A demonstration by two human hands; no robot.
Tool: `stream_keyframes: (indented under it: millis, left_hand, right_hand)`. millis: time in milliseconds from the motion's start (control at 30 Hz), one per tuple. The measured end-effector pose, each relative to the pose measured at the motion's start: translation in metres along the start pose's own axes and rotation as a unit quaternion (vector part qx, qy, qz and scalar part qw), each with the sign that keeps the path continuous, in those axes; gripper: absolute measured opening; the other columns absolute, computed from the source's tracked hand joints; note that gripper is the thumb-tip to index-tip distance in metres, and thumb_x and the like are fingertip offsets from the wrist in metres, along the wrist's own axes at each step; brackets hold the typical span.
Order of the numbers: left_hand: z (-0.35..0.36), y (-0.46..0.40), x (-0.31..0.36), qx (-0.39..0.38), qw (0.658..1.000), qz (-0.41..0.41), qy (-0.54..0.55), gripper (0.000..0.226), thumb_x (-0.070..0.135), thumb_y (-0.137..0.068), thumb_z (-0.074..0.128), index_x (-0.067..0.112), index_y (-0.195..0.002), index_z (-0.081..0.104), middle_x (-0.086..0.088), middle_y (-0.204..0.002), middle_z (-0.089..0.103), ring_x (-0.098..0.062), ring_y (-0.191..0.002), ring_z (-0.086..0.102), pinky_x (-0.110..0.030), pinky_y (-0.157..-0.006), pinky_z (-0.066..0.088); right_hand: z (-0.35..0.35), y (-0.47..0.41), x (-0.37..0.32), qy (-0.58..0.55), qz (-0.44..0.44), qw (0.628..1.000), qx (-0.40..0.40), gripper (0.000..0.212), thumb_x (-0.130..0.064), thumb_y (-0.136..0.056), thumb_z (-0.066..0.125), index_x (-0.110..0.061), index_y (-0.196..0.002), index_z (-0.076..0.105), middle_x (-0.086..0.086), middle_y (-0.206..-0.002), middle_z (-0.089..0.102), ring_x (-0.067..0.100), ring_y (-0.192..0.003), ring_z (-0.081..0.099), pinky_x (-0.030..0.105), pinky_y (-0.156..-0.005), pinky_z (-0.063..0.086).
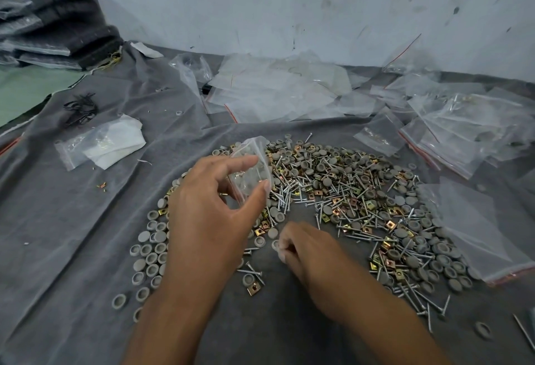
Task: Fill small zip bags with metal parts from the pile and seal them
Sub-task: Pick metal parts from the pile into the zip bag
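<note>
Left hand (214, 205) pinches small zip bag (252, 167) raised over pile (347, 205) at frame centre, mouth ready for loading. Right hand (304, 246), fingers curled, picks parts below it.

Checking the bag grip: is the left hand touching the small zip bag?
Touching. The head view shows the left hand pinching the small zip bag between thumb and fingers.

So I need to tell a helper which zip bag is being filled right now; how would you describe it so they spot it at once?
Start at the pile of screws, grey caps and brass clips on the grey cloth. At its left edge, the left hand holds a small clear bag upright above it. Unlike the flat bags around, it is lifted and has grey caps inside.
</note>
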State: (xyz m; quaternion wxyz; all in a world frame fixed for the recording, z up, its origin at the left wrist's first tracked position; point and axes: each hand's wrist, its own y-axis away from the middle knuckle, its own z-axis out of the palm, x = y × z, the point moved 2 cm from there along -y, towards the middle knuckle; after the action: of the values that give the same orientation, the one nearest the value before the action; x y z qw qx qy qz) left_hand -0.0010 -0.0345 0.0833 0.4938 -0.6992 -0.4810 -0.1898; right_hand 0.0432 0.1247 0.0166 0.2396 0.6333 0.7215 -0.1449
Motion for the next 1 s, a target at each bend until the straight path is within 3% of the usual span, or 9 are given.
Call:
stream_keyframes:
  millis: [167,367,567,800,900,1000]
  left_hand:
    - [0.005,0.001,0.001,-0.017,1.000,0.004,-0.007,0.028,0.030,-0.079,0.080,0.040,-0.103,0.067,0.018,-0.090,0.061,-0.006,-0.072,0.059,-0.008,-0.064,0.042]
    - [0.008,0.003,0.002,-0.035,0.999,0.013,-0.015,0.034,0.029,-0.075,0.084,0.037,-0.104,0.068,0.017,-0.095,0.062,-0.003,-0.077,0.058,-0.004,-0.069,0.041]
    - [0.006,0.003,0.002,-0.023,0.999,0.020,-0.026,0.038,0.034,-0.072,0.081,0.040,-0.105,0.064,0.021,-0.103,0.062,0.003,-0.085,0.058,-0.005,-0.074,0.041]
    - [0.011,0.005,0.001,-0.045,0.998,0.014,-0.051,0.039,0.036,-0.072,0.080,0.036,-0.108,0.066,0.021,-0.102,0.057,0.006,-0.092,0.054,-0.001,-0.077,0.037]
    - [0.012,0.006,0.001,-0.059,0.997,0.012,-0.056,0.036,0.040,-0.078,0.071,0.032,-0.113,0.066,0.019,-0.102,0.055,0.006,-0.091,0.053,-0.001,-0.079,0.035]
    - [0.014,0.007,0.000,-0.072,0.994,0.015,-0.076,0.034,0.037,-0.083,0.069,0.029,-0.115,0.066,0.017,-0.101,0.052,0.005,-0.092,0.051,-0.001,-0.082,0.033]
  right_hand:
    - [0.002,0.002,-0.009,0.055,0.005,0.998,-0.009,0.003,-0.029,-0.103,0.048,-0.029,-0.106,0.046,-0.008,-0.114,0.048,0.016,-0.104,0.050,0.033,-0.084,0.043]
    - [0.001,0.002,-0.010,0.017,-0.021,1.000,-0.002,0.020,-0.023,-0.100,0.051,-0.033,-0.117,0.046,-0.010,-0.113,0.048,0.014,-0.102,0.052,0.034,-0.088,0.046]
    - [0.008,-0.006,-0.010,0.016,-0.012,1.000,-0.012,0.008,-0.032,-0.099,0.058,-0.027,-0.104,0.053,-0.007,-0.105,0.046,0.019,-0.099,0.055,0.038,-0.087,0.047]
    - [0.016,-0.011,-0.008,0.073,-0.018,0.997,0.001,0.015,-0.018,-0.098,0.053,-0.027,-0.092,0.043,-0.005,-0.103,0.044,0.021,-0.092,0.054,0.041,-0.078,0.049]
    - [0.005,-0.003,-0.005,0.003,-0.039,0.999,0.017,0.018,-0.021,-0.100,0.054,-0.032,-0.090,0.045,-0.012,-0.101,0.046,0.009,-0.094,0.052,0.033,-0.083,0.047]
    - [-0.033,0.014,-0.007,-0.122,-0.067,0.984,0.109,0.009,-0.034,-0.100,0.054,-0.036,-0.091,0.053,-0.018,-0.097,0.055,0.000,-0.093,0.055,0.015,-0.077,0.041]
